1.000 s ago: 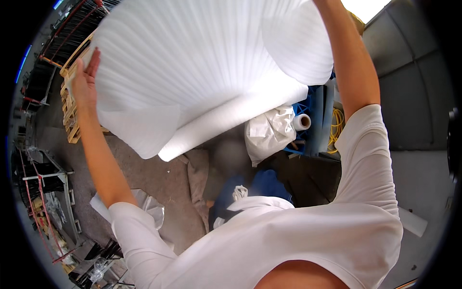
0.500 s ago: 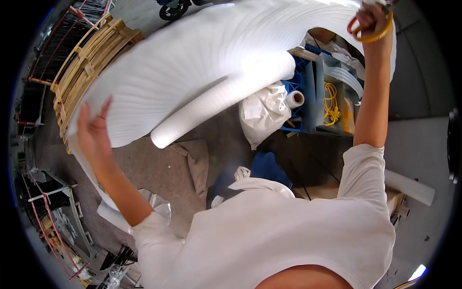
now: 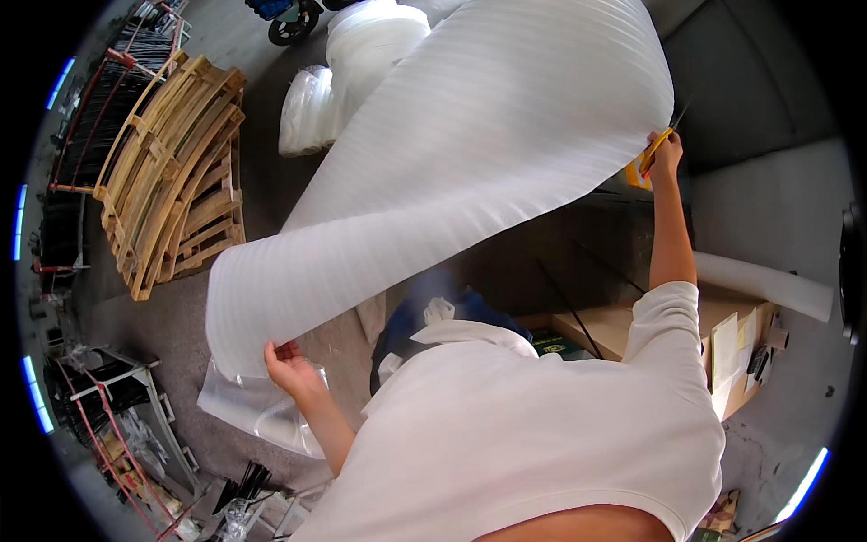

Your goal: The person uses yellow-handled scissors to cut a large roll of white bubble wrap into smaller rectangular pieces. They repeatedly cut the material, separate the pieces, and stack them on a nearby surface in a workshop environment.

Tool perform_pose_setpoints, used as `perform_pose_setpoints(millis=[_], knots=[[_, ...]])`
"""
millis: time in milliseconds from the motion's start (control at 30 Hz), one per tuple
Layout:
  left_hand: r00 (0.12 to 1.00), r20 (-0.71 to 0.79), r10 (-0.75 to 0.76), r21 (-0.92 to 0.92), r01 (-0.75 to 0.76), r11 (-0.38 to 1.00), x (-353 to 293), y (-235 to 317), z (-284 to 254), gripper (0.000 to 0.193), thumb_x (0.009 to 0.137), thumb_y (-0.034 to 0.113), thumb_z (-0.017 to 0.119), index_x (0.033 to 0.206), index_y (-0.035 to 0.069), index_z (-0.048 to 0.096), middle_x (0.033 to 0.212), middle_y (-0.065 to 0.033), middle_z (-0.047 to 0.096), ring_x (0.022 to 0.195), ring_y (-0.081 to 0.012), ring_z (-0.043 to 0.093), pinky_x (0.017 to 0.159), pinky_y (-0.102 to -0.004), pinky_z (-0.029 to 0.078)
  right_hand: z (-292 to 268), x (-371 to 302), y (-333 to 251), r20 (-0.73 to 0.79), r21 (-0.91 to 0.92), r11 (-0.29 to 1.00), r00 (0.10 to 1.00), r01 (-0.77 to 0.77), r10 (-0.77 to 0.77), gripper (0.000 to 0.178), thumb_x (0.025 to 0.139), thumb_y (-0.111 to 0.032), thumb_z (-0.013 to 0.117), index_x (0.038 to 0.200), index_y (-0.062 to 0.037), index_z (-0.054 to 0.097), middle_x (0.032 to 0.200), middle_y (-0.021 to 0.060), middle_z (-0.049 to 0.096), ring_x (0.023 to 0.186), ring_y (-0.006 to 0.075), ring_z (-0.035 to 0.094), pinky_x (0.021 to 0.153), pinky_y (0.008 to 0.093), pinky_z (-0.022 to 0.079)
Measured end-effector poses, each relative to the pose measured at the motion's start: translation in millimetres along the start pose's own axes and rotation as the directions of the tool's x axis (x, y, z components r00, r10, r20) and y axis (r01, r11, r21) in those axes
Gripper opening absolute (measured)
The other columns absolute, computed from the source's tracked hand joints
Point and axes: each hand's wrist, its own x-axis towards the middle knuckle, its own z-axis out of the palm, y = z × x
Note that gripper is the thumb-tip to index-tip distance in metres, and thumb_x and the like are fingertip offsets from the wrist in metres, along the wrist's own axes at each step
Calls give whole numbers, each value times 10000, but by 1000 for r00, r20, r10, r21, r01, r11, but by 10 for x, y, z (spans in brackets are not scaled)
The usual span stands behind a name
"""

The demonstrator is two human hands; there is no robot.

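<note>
A wide sheet of white foam wrap (image 3: 470, 154) billows in front of me, its near left end curving down in a fold. My left hand (image 3: 296, 370) is at that fold's lower edge, palm up, fingers loosely bent and apart, with fingertips at the foam. At the far right, my right hand (image 3: 666, 152) is closed around yellow-handled scissors (image 3: 657, 154), the blades pointing up and away. The sheet's right corner meets this hand; whether the fingers also pinch it, I cannot tell.
Wooden pallets (image 3: 172, 172) are stacked at the left. White wrapped rolls (image 3: 366, 54) stand behind the sheet. Clear plastic film (image 3: 262, 411) lies below my left hand. To the right are an open cardboard box (image 3: 731, 352) and a white roll (image 3: 768, 282). A metal rack (image 3: 135, 388) stands lower left.
The foam sheet has swung over and now covers the crates and the bag. My right hand has come down and inward with the scissors; my left hand has moved nearer and to the right.
</note>
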Motion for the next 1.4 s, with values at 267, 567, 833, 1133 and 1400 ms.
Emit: perform_pose_setpoints(millis=[267, 567, 833, 1133, 1400], knots=[[838, 383, -388, 267, 302, 915, -889, -392, 434, 39, 674, 19, 493, 682, 10, 529, 627, -80, 542, 577, -204, 548, 595, -305, 494, -363, -412, 377, -140, -39, 998, 989, -58, 52, 174, 719, -16, 553, 869, 5, 468, 623, 54, 496, 451, 118, 467, 376, 256, 341], [632, 754, 181, -241, 9, 971, 139, 449, 1548, 175, 593, -67, 379, 494, 73, 344, 643, -43, 406, 677, -176, 473, 916, -439, 369, -113, -865, -814, 188, 391, 918, 972, 59, -142, 169, 670, 44, 550, 707, -44, 411, 592, 41, 442, 450, 110, 422, 413, 230, 360], [722, 575, 386, -455, -110, 884, -202, 1113, 1762, 59, 599, -54, 416, 635, -79, 456, 823, -227, 455, 984, -383, 456, 946, -573, 259, 160, -1178, -1575, 327, 538, 835, 884, 118, -335, 223, 647, 79, 573, 733, -71, 433, 587, 41, 473, 454, 108, 446, 418, 220, 366], [635, 465, 617, -623, -260, 738, -314, 1841, 1481, 58, 600, -67, 397, 555, -42, 423, 820, -278, 465, 976, -378, 465, 921, -621, 253, -83, -1427, -2088, 350, 658, 741, 817, 134, -459, 239, 666, 71, 549, 707, -99, 385, 558, -11, 379, 404, 82, 360, 401, 189, 305], [513, 433, 742, -704, -322, 633, -728, 2293, 1572, 40, 580, -76, 382, 562, -43, 396, 808, -264, 476, 910, -387, 487, 916, -579, 306, -331, -1397, -1898, 360, 643, 761, 847, 79, -392, 243, 643, 49, 528, 700, -129, 373, 561, -36, 374, 397, 54, 347, 355, 165, 275]])
